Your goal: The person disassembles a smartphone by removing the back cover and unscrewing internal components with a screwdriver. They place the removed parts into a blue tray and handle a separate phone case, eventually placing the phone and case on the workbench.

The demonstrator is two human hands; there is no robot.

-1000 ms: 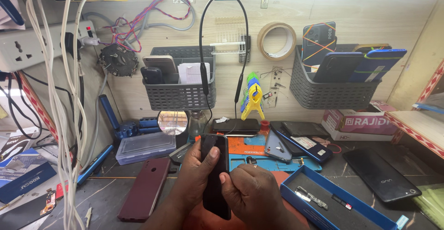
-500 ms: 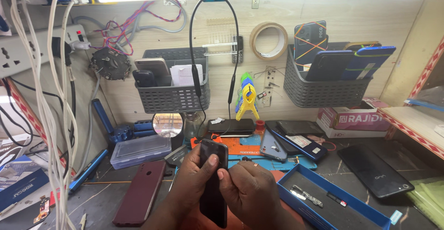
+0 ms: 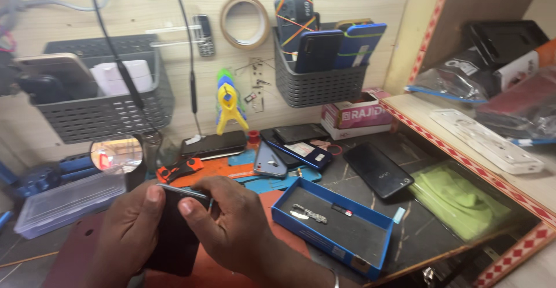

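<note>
Most of the black phone (image 3: 171, 239) was covered by the left hand (image 3: 124, 236) and right hand (image 3: 229, 227); only its top edge and a dark patch at six o'clock could be seen, so its face could not be told. Both wrists were cut off by the bottom edge. The maroon phone (image 3: 72, 253) at eight o'clock was partly hidden under the left hand and clipped by the frame. The small parts (image 3: 310, 214) inside the blue tray (image 3: 333, 227) were too small to identify, possibly metal brackets. The grey basket (image 3: 95, 100) at ten o'clock was blurred and cut at the left edge.
</note>
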